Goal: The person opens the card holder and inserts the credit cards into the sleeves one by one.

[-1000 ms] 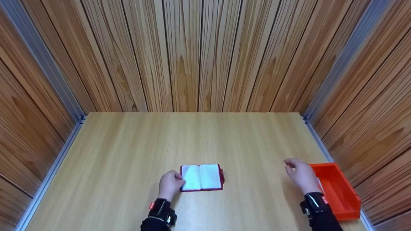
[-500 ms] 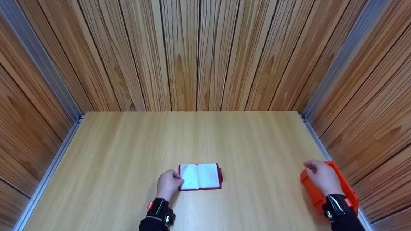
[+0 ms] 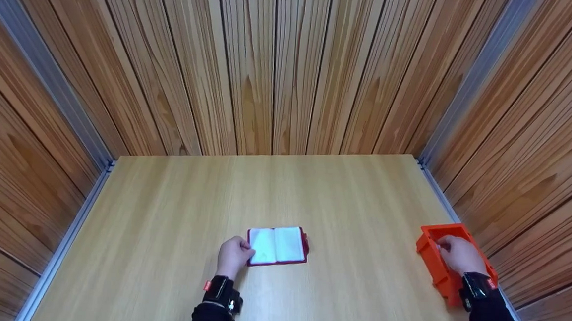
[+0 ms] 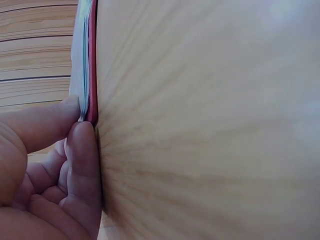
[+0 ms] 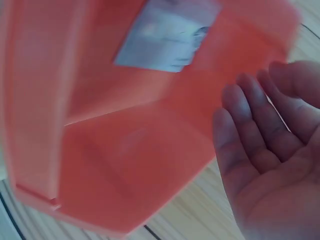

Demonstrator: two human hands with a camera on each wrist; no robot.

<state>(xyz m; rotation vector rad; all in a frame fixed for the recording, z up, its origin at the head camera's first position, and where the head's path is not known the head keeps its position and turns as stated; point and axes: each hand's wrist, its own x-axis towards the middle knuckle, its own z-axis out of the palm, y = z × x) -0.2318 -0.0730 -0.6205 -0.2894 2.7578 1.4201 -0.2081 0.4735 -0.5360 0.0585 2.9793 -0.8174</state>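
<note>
A small red-covered notebook (image 3: 288, 245) lies spread flat on the table, white pages facing up. My left hand (image 3: 233, 256) pinches its near left edge. In the left wrist view the thumb lies on the pages (image 4: 80, 65) while a bent finger touches the cover's corner. Over at the right, my right hand (image 3: 463, 255) reaches down into an orange bin (image 3: 433, 269). Inside that bin, the right wrist view shows a white printed card or packet (image 5: 162, 37) against the wall. The right hand's slightly bent fingers (image 5: 232, 105) are apart from it and hold nothing.
The wooden table (image 3: 352, 209) carries the bin against its right edge, beside a metal rail (image 3: 436, 182). Wood-panelled walls (image 3: 291, 71) rise at the back and both sides.
My right hand has moved right, over the bin's rim and down inside it. The left hand keeps its place at the notebook's edge.
</note>
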